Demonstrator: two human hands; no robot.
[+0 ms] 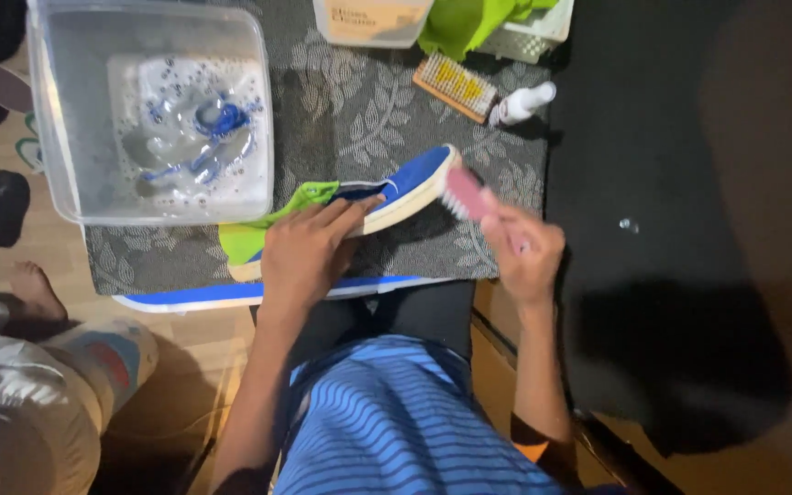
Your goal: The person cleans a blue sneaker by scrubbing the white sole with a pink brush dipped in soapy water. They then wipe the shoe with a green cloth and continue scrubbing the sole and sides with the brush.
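Observation:
A blue shoe point(412, 179) with a white sole lies on its side on a grey leaf-patterned mat point(350, 110). A green cloth point(263, 229) is stuffed in its opening. My left hand point(309, 252) presses down on the shoe's middle and holds it still. My right hand point(524, 252) grips a pink brush point(466, 195), whose bristles touch the shoe's toe end.
A clear plastic tub point(153, 110) of soapy water with blue laces stands at the mat's left. A wooden brush point(456, 86), a small white bottle point(522, 103), a white container point(373, 20) and green cloth point(469, 20) lie beyond. Another person's foot point(34, 291) and knee are at left. A second blue shoe point(231, 294) lies near me.

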